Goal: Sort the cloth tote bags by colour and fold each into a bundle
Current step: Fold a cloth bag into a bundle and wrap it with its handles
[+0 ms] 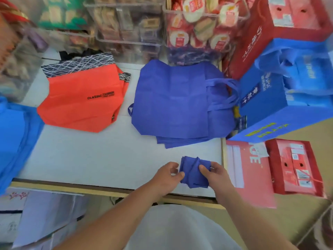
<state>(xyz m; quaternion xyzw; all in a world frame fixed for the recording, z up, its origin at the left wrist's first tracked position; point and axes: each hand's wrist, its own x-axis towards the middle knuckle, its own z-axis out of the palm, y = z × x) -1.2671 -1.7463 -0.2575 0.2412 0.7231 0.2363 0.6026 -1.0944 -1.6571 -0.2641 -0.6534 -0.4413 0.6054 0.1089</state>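
A small folded bundle of dark blue tote cloth [193, 173] lies near the front edge of the white table [93, 159]. My left hand [166, 175] pinches its left edge, and my right hand [215, 173] grips its right side with the thumb on top. Behind it lies a flat stack of dark blue tote bags [177, 103], handles to the right. An orange tote bag [81, 103] printed "CLASSIC" lies flat at the back left, over a black and white patterned piece [79, 64].
A light blue bag [12, 138] hangs over the table's left end. Right of the table stand a blue gift bag [281, 105] and red boxes [292, 166]. Clear bins of packaged snacks [129, 29] line the back.
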